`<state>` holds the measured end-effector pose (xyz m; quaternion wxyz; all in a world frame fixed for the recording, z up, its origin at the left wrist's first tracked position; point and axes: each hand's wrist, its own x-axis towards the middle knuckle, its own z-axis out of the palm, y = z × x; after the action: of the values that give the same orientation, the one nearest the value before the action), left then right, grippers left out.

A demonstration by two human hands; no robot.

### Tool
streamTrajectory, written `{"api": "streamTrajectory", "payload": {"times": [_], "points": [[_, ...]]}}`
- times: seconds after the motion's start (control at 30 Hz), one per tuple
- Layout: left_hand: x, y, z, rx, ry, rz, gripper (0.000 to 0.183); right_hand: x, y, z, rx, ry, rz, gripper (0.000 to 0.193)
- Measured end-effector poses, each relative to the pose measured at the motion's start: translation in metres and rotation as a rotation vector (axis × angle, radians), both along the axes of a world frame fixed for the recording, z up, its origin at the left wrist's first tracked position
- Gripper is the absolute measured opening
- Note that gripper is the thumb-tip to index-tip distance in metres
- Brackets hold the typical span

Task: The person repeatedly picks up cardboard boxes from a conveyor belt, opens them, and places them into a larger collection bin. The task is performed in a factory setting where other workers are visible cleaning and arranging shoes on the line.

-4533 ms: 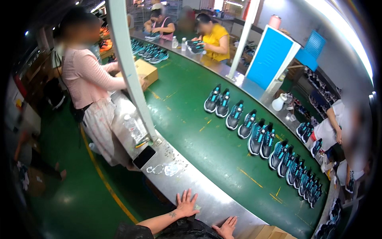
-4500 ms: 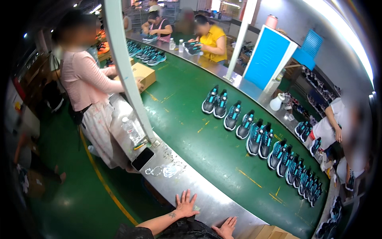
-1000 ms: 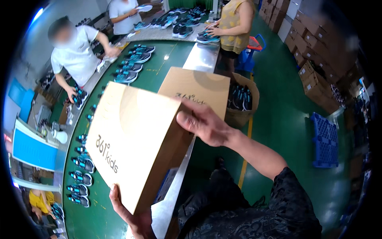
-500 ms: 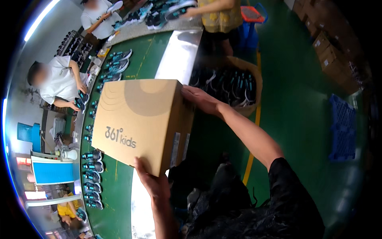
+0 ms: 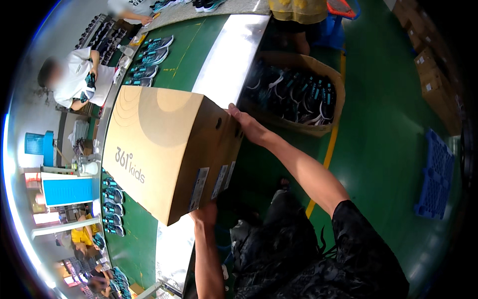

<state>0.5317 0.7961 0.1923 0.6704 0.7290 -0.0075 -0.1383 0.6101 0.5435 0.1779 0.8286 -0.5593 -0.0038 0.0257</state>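
Note:
A stack of brown cardboard shoeboxes (image 5: 149,144) is held in front of me above the work line, tilted, with the printed lid of the top one facing me. White labels (image 5: 219,181) and dark finger holes show on the ends of the boxes. My right hand (image 5: 247,124) grips the far right side of the stack, its thumb up against the cardboard. My left hand (image 5: 205,213) supports the near lower corner; its fingers are hidden by the boxes.
Rows of dark sneakers (image 5: 152,57) stand along the green belt (image 5: 186,47), beside a shiny metal strip (image 5: 229,55). A large carton (image 5: 326,130) full of shoes sits to the right. Co-workers (image 5: 74,74) work across the line. A blue pallet (image 5: 435,174) stands far right.
The stack has come nearer and turned, so more of its labelled ends show. My left hand has slipped from the front face to underneath. The view has shifted.

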Motion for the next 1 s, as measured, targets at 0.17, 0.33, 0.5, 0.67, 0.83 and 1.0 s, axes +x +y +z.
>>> {"api": "streamTrajectory", "payload": {"times": [0.17,0.33,0.5,0.67,0.83,1.0], "points": [[-0.004,-0.009,-0.001,-0.542,0.135,0.152,0.039,0.006,0.003,-0.004,-0.075,0.011,0.022,0.070],[-0.006,-0.011,-0.008,-0.435,-0.027,0.127,0.040,0.012,0.004,-0.012,-0.023,-0.019,0.060,0.071],[-0.007,-0.009,-0.007,0.622,-0.550,-0.102,0.044,0.020,0.009,-0.049,0.064,-0.022,-0.039,0.072],[-0.005,-0.010,-0.021,-0.120,-0.201,0.312,0.010,0.012,0.013,-0.029,0.051,0.030,0.001,0.070],[-0.007,-0.003,-0.025,0.691,-0.686,0.072,0.013,0.018,0.011,-0.056,0.008,0.038,-0.086,0.068],[-0.023,0.009,-0.076,0.336,-0.375,0.240,0.015,0.004,0.036,-0.099,0.028,0.047,-0.238,0.070]]}}
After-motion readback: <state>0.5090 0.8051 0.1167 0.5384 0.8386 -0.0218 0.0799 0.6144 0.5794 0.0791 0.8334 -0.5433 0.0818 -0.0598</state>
